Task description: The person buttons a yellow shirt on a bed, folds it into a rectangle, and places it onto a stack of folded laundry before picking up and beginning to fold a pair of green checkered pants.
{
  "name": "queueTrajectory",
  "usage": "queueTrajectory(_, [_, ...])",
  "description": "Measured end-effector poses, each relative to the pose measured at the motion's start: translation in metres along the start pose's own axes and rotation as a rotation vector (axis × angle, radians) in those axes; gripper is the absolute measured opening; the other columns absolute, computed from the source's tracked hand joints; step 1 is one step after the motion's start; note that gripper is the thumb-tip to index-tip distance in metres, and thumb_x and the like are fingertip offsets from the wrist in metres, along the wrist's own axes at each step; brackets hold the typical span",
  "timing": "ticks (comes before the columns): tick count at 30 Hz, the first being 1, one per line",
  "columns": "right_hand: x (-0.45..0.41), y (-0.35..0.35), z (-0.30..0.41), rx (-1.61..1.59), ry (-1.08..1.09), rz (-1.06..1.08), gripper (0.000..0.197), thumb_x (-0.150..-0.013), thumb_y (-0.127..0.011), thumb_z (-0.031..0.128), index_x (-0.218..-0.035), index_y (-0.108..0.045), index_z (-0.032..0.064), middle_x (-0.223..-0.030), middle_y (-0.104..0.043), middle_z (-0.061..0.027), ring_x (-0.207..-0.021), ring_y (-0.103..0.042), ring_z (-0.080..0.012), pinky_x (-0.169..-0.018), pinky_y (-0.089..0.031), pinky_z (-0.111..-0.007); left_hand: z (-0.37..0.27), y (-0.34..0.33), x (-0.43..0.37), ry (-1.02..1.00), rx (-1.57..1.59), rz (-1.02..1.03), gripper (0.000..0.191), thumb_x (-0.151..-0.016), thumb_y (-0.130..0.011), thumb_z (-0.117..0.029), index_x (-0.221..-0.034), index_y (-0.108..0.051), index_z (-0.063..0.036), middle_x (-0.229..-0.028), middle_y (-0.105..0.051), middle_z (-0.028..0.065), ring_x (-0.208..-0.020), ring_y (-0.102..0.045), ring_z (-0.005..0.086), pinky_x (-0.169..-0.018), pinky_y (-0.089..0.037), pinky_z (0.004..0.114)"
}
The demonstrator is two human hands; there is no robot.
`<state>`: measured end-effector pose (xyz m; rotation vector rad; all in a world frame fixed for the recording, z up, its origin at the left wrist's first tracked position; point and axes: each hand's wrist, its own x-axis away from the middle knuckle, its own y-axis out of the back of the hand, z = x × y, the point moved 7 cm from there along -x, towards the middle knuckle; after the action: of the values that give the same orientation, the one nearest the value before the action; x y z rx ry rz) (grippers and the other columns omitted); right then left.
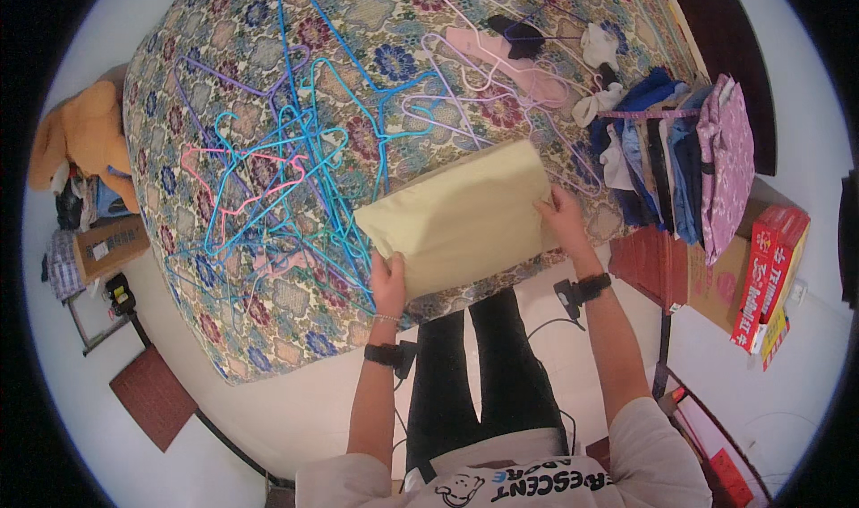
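A pale yellow folded cloth bundle (463,219), roughly rectangular, is held between both hands above the front edge of the bed. My left hand (388,283) grips its near left corner, thumb on top. At its right end, my right hand (565,219) pinches the side with the thumb over the upper face. Most of the fingers are hidden under or behind the bundle. Left of it lies a tangle of blue, turquoise, purple and pink clothes hangers (302,152). Lilac and white hangers (483,99) lie beyond it.
A flowered bedspread (255,347) covers the bed. At the right, a pink storage bag (725,166) stands by several folded clothes (651,152). Socks (599,45) lie farther back. Red boxes (768,266) are at the right; an orange plush toy (94,136) is at the left.
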<state>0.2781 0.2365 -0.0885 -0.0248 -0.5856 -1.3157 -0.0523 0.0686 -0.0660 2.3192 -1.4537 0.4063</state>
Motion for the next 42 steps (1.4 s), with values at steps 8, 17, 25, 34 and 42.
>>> queueTrajectory(8, [0.073, -0.076, 0.095, 0.780, 0.579, -0.346, 0.047, -0.084, -0.055, 0.024, -0.128, -0.051, 0.0076, -0.131, -0.046, -0.0197, -0.125, -0.039, -0.0363, -0.108, -0.023, -0.054, -0.093, -0.038, 0.024, -0.608, -0.696, -0.177, 0.054, -0.084, -0.060, -0.013, -0.134, -0.043, -0.0022, -0.139, -0.039, 0.0230, -0.128, -0.038, 0.0365, -0.106, -0.029, 0.051])
queueTrajectory(17, [0.029, -0.052, 0.042, 1.045, 0.612, 0.002, 0.056, -0.084, -0.055, 0.029, -0.138, -0.044, 0.0173, -0.140, -0.044, -0.0042, -0.131, -0.036, -0.0265, -0.109, -0.025, -0.051, -0.030, -0.090, -0.015, -0.605, -1.261, 0.208, 0.058, -0.087, -0.053, -0.034, -0.142, -0.039, -0.0224, -0.151, -0.027, 0.0116, -0.138, -0.024, 0.0353, -0.110, -0.015, 0.061])
queueTrajectory(25, [0.031, -0.039, 0.048, 0.953, 0.552, -0.046, 0.055, -0.084, -0.057, 0.024, -0.136, -0.044, 0.0136, -0.139, -0.044, -0.0070, -0.130, -0.036, -0.0286, -0.110, -0.024, -0.050, -0.034, -0.088, -0.021, -0.572, -1.204, 0.262, 0.057, -0.087, -0.053, -0.029, -0.141, -0.039, -0.0149, -0.150, -0.029, 0.0141, -0.138, -0.025, 0.0363, -0.111, -0.016, 0.057])
queueTrajectory(34, [0.136, -0.071, -0.056, -0.266, -0.227, -0.443, 0.052, -0.092, -0.058, 0.034, -0.127, -0.046, -0.0028, -0.111, -0.058, -0.0185, -0.104, -0.054, -0.0318, -0.094, -0.041, -0.044, 0.000, 0.015, 0.032, 0.155, -0.166, -0.084, 0.055, -0.084, -0.068, -0.017, -0.124, -0.036, 0.0045, -0.113, -0.052, 0.0186, -0.100, -0.052, 0.0228, -0.082, -0.045, 0.039])
queueTrajectory(42, [0.119, -0.113, -0.072, -0.089, 0.104, -0.013, 0.050, -0.086, -0.063, 0.004, -0.133, -0.046, 0.0087, -0.131, -0.051, -0.0092, -0.118, -0.050, -0.0212, -0.100, -0.040, -0.032, 0.099, -0.022, -0.010, 0.455, -0.509, 0.123, 0.095, -0.069, -0.079, -0.043, -0.131, -0.026, 0.0045, -0.125, -0.049, 0.0211, -0.112, -0.052, 0.0323, -0.096, -0.041, 0.042])
